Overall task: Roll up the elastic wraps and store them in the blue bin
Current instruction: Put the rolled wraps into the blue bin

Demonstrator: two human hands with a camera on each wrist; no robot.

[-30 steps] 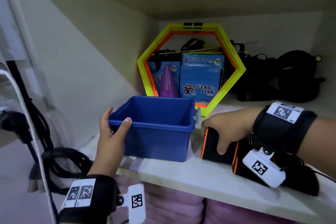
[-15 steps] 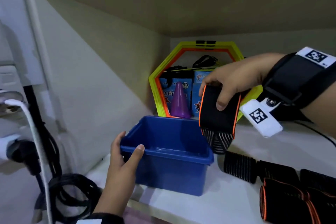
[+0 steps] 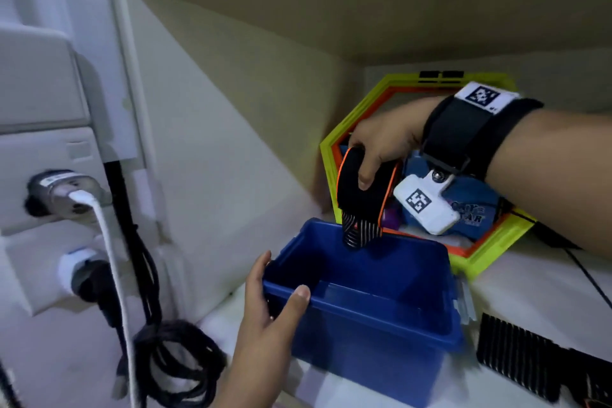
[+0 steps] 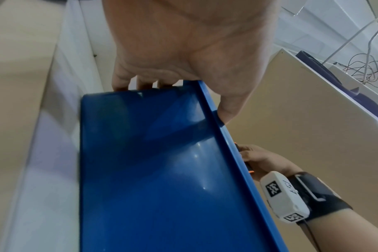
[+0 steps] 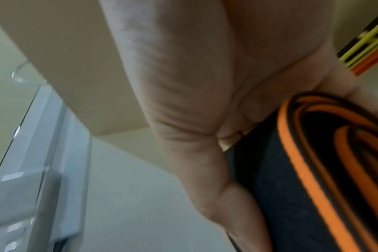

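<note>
Deep in the shelf alcove, your left hand clamps the blue bin by its near-left corner to steady it, while your right hand, curled around the rolled wrap, hangs it above the far rim, likely for dropping in.

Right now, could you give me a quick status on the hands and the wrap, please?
Left hand grips blue bin rim. Right hand holds rolled wrap above bin's far edge. Bin interior looks empty; nothing blocking.

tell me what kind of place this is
Probably a sports gear storage shelf: a hexagonal agility ring leans at the back with boxes inside it, and a rolled wrap goes into a blue bin.
</note>
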